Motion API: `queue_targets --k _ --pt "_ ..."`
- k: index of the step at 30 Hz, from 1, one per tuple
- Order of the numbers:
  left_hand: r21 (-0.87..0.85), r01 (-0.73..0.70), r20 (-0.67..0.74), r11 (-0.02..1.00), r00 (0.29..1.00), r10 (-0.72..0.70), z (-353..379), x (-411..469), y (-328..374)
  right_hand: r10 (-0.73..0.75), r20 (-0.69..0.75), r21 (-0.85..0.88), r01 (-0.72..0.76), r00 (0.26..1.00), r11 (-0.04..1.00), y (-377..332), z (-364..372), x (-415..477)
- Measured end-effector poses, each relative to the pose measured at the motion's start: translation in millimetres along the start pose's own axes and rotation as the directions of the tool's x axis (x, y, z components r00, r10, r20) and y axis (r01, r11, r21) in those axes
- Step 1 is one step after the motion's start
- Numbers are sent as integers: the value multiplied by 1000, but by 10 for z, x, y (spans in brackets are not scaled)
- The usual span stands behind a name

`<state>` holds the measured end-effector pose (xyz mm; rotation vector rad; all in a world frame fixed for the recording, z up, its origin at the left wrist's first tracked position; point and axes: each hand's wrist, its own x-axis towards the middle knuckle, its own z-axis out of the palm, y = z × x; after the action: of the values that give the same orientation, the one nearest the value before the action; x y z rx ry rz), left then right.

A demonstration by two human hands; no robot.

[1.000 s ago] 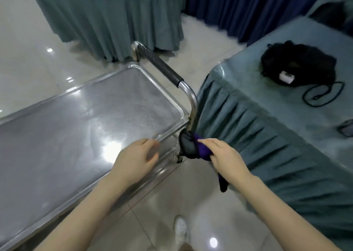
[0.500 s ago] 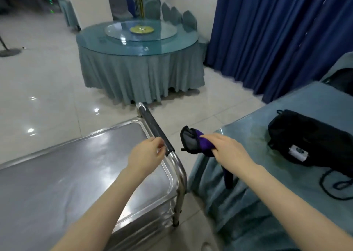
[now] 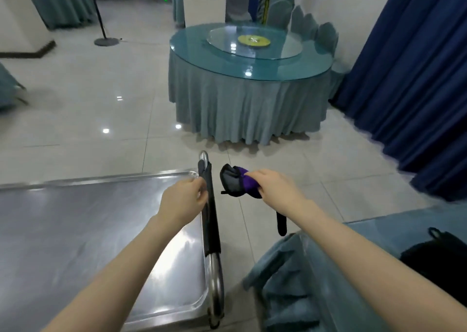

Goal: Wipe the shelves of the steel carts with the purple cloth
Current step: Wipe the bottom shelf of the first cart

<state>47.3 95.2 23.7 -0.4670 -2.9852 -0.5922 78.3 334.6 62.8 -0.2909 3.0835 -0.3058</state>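
Purple cloth (image 3: 246, 182) is bunched up in the right hand (image 3: 275, 187), fingers curled tight round it, held up in the air with a dark strip (image 3: 281, 224) dangling below the grip. Just left of that, the left hand (image 3: 182, 200) grips the black-sleeved handle (image 3: 211, 225) of the steel cart (image 3: 75, 230), whose shelf stretches off further left.

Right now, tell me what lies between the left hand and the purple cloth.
The cart's black padded handle, beside the left hand; then bare floor up to the purple cloth in the right hand. Seen in the head view.
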Motion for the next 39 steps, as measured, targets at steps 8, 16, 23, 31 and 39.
queue_targets --k 8,16,23,31,39 --pt "-45 138 -51 989 989 -140 -40 516 -295 -129 -63 -86 123 990 989 -45 -234 947" --pt "-88 377 -121 922 914 -386 -72 879 -900 -451 111 -110 462 886 880 -458 -143 2375" --pt "-57 720 -176 692 675 -716 -407 728 -1417 -826 179 26 837 534 547 -1403 230 3588" --pt "-85 923 -343 375 326 -881 -838 -85 -1536 -944 194 302 900 266 315 -2480 622 3486" --pt "-258 936 -407 241 120 -905 -679 -941 -1166 -962 265 259 956 66 137 -2819 687 2745"
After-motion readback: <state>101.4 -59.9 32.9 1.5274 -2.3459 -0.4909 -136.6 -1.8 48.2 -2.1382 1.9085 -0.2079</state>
